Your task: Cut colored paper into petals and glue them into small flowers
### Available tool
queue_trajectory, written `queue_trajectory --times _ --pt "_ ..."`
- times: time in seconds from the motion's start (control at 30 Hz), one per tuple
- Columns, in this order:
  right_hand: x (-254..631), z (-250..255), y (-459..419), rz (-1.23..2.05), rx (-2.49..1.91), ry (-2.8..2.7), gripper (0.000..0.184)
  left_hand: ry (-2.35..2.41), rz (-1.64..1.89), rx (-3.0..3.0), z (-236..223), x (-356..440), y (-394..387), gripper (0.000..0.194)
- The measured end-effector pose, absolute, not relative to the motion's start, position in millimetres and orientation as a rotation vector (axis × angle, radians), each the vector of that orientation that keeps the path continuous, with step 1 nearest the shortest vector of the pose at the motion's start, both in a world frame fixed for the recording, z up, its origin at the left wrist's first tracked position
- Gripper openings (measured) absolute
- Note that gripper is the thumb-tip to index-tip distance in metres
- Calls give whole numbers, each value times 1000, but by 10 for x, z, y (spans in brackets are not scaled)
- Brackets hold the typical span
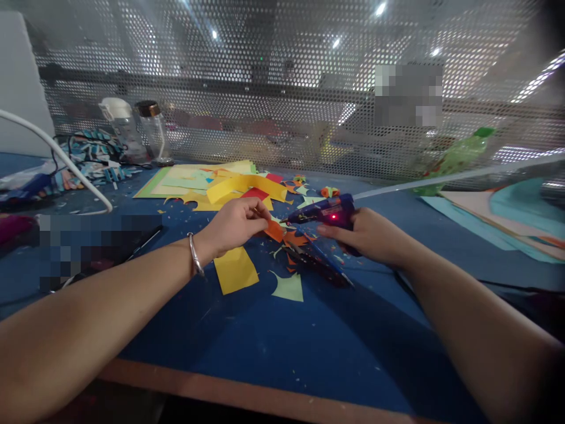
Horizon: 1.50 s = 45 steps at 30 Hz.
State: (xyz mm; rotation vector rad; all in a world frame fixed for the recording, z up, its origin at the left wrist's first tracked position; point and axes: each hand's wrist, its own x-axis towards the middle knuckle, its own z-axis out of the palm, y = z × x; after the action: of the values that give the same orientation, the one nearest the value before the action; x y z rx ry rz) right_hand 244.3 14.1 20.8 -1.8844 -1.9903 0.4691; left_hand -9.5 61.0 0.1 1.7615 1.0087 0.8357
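My left hand (241,222) pinches a small piece of orange paper (274,231) over the middle of the blue table. In my right hand (375,235) is a dark blue hot glue gun (324,211) with a red light lit on its side. A long pale glue stick (397,185) runs out of its back end. The gun's nozzle points left, close to the orange paper; whether they touch I cannot tell. Beneath lie orange paper scraps (295,238) and a dark tool with long handles (320,265), its kind unclear. Nearer me are a yellow paper square (236,271) and a pale green offcut (289,287).
Coloured paper sheets (154,182) and yellow strips (241,187) lie behind my hands. Two bottles (152,132) stand at the back left by a heap of striped scraps (95,153). At right are a green bottle (463,156) and blue sheets (525,206). A perforated metal screen (265,106) closes the back.
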Motion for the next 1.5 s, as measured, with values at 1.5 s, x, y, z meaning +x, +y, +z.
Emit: queue_trajectory --times 1.5 --pt "1899 66 -117 264 -1497 -1996 22 875 902 1936 47 59 281 10"
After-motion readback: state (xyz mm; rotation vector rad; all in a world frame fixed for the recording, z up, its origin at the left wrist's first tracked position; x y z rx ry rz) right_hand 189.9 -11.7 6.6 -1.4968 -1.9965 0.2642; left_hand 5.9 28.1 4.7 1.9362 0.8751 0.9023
